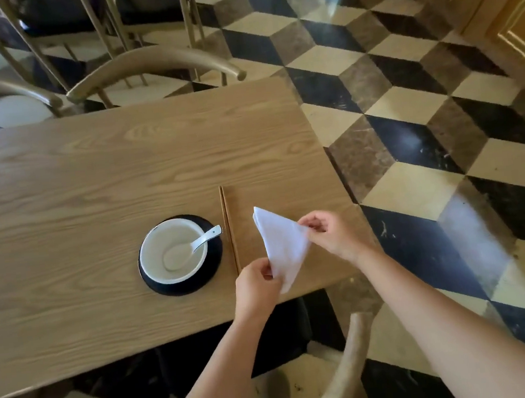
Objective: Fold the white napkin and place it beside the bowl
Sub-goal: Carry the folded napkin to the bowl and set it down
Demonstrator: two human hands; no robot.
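The table [90,171] was a pale wood-grain top, its right edge running beside a checkered floor [408,118] of cream, brown and black tiles. On it, towards the near right corner, sat a round black plate [184,286] with a white bowl on top. Just to the right of the plate lay a pair of wooden chopsticks [229,228], set side by side, pointing away from the near edge.

Table [122,168]: light wood grain; floor [412,157]: cube-pattern tiles in black, cream and brown; curved-back chairs [150,64] at far side; gold-trimmed wooden doors [507,11] upper right.
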